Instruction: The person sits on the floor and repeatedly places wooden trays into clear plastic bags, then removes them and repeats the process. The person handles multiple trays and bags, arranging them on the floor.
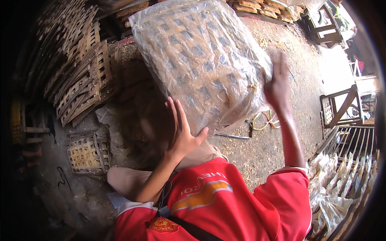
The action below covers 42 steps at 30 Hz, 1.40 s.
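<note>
A large woven lattice crate or panel wrapped in clear, wrinkled plastic [197, 56] is tilted in front of me, its near end close to my lap. My left hand [183, 134] lies against its near left corner, fingers stretched and thumb spread out along the near edge. At the right edge, my right hand [278, 82] is held flat with fingers extended, slightly blurred by motion. Whether the right palm touches the plastic or is just off it, I cannot tell. The underside of the wrapped piece is hidden.
Stacked woven slat panels [86, 76] lean at the left, with a small woven basket [88, 152] below them. Yellow strapping [261, 120] and a dark flat strip [232, 135] lie on the floor. Whitish plastic sheets [331, 184] hang over slats at right; wooden frames [343, 106] stand beyond.
</note>
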Tool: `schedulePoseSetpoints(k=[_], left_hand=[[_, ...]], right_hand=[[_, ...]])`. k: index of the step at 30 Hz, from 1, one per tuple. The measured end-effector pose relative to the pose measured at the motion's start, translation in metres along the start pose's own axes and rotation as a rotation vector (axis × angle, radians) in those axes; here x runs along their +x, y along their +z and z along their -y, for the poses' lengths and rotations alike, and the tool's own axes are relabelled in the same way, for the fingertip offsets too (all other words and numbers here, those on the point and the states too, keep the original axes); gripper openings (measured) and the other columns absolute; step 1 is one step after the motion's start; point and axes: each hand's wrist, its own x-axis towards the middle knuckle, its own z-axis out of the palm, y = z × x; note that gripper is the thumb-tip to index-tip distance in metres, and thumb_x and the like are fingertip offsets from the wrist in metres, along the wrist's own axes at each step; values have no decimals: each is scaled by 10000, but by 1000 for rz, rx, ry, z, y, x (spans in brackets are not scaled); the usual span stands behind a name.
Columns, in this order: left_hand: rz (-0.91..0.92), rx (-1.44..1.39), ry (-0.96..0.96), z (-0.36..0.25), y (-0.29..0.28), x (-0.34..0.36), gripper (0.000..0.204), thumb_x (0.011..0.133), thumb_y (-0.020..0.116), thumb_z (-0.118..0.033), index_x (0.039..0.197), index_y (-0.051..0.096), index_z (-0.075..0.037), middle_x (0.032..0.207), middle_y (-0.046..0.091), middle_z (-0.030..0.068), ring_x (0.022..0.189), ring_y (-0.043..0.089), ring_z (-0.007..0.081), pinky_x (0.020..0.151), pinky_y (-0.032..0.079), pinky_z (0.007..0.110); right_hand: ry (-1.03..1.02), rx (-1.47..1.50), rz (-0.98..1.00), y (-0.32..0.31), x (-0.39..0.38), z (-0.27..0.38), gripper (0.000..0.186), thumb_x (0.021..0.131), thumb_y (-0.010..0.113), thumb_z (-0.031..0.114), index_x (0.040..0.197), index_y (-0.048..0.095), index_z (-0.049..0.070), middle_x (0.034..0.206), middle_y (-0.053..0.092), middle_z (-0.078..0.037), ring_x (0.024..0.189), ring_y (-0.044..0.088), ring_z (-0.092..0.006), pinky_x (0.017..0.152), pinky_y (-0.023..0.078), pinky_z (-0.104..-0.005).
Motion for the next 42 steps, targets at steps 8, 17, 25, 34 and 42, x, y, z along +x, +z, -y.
schedulePoseSetpoints(k=[8,17,25,34,42], left_hand=[[42,-45,-24,6,1,3,1278,750,810,-371,1598,-34,77,1642,-69,385,1523,-43,577,1240,100,620],[72,17,-78,2,-2,12,1243,745,784,-379,1596,8,90,1642,-10,390,1527,20,571,1241,104,619],[-53,-104,-50,11,4,16,1221,775,744,-481,1598,44,89,1645,26,383,1535,66,547,1217,92,668],[-12,33,-94,15,4,15,1210,786,713,-558,1599,87,83,1643,82,380,1533,114,537,1208,80,687],[47,71,-76,7,1,13,1194,801,693,-584,1598,106,83,1638,115,380,1530,166,522,1208,118,678]], right_hand=[[139,-152,416,27,52,-25,576,1081,342,474,1538,396,129,1624,311,-233,1523,295,-365,1238,206,-583],[-505,85,267,27,-25,-31,489,1053,427,420,1533,451,330,1570,458,-109,1461,418,-259,1271,193,-553],[-824,318,408,16,-23,40,506,1071,468,324,1569,391,360,1699,218,-111,1568,201,-299,1293,74,-513],[-108,-29,50,41,95,-27,674,1014,603,224,1606,307,101,1659,217,-269,1504,305,-433,1237,278,-539],[-116,-53,455,85,154,-63,675,1064,292,600,1627,261,227,1683,255,-99,1563,208,-301,1267,112,-583]])
